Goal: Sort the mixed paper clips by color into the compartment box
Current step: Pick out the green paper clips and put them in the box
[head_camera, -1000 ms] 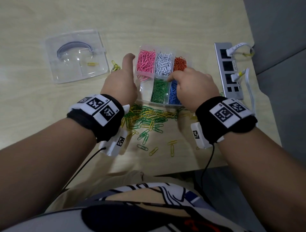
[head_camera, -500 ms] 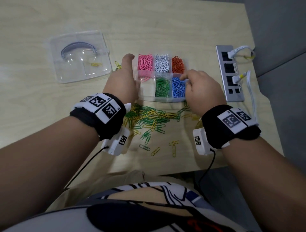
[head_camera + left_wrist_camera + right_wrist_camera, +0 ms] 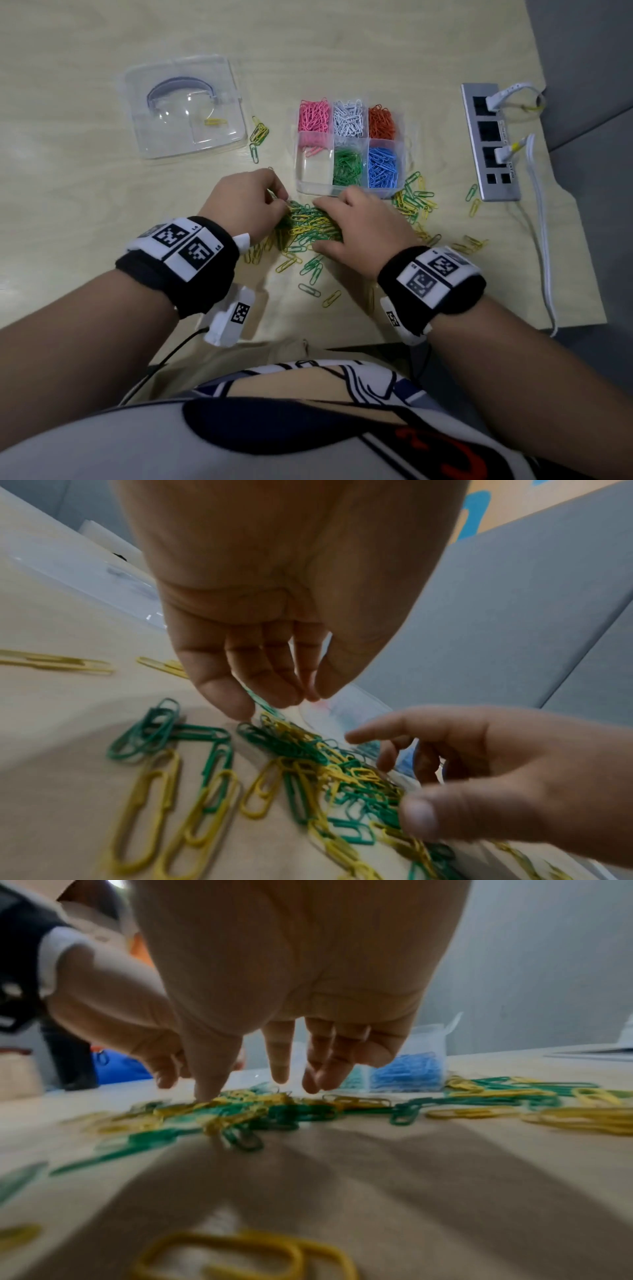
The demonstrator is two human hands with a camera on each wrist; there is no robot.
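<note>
A clear compartment box holds pink, white, orange, green and blue clips in separate cells; its near-left cell has only a few pink ones. In front of it lies a mixed pile of green and yellow paper clips. My left hand is at the pile's left edge. Its curled fingers and thumb pinch a green clip. The right hand lies over the pile's right side, fingers spread and pointing down, thumb tip touching the clips. Part of the pile is hidden under it.
A clear plastic lid with one yellow clip on it lies at the back left. A silver power strip with white cables sits at the right. Loose clips are scattered right of the box and beside the lid. The table's front edge is close.
Both hands have come away from the box and back to the pile. The left had been against the box's left side and the right over the blue cell.
</note>
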